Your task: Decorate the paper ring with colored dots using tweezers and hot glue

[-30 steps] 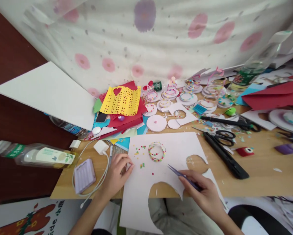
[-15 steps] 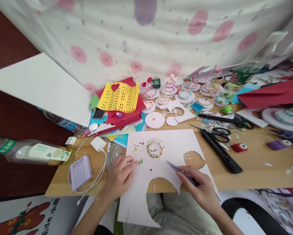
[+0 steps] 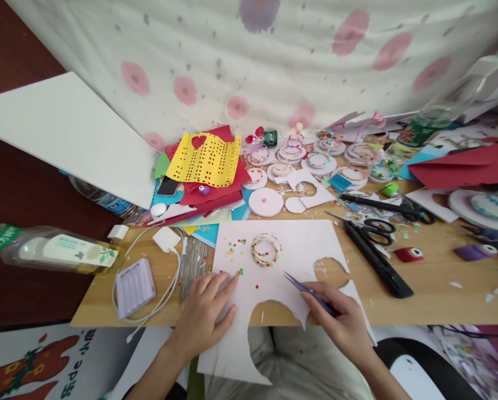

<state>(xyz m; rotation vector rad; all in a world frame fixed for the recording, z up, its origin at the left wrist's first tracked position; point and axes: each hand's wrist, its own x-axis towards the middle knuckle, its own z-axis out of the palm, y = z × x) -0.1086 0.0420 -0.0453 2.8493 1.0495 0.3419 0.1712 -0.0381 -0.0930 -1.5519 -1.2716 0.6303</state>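
My left hand [image 3: 205, 312] lies flat, fingers spread, on the left edge of a large white card sheet [image 3: 290, 244] with round holes cut from it. My right hand [image 3: 341, 323] grips purple tweezers [image 3: 305, 287], their tips pointing up-left over the sheet. A white paper ring dotted with coloured bits [image 3: 266, 249] sits on the sheet above the tweezers. Small coloured paper dots [image 3: 235, 246] are scattered to the ring's left, close to my left fingertips.
A stack of punched yellow and red paper [image 3: 205, 164] and several decorated paper rings [image 3: 307, 158] lie at the back. Black scissors [image 3: 376, 225] and a black cutter [image 3: 377, 261] are on the right. A purple power bank [image 3: 134, 287] with white cable and a plastic bottle [image 3: 49, 253] are left.
My left hand has gone from curled at the sheet's edge to flat with fingers spread on it. The right hand and tweezers have barely moved; the camera view shifted slightly.
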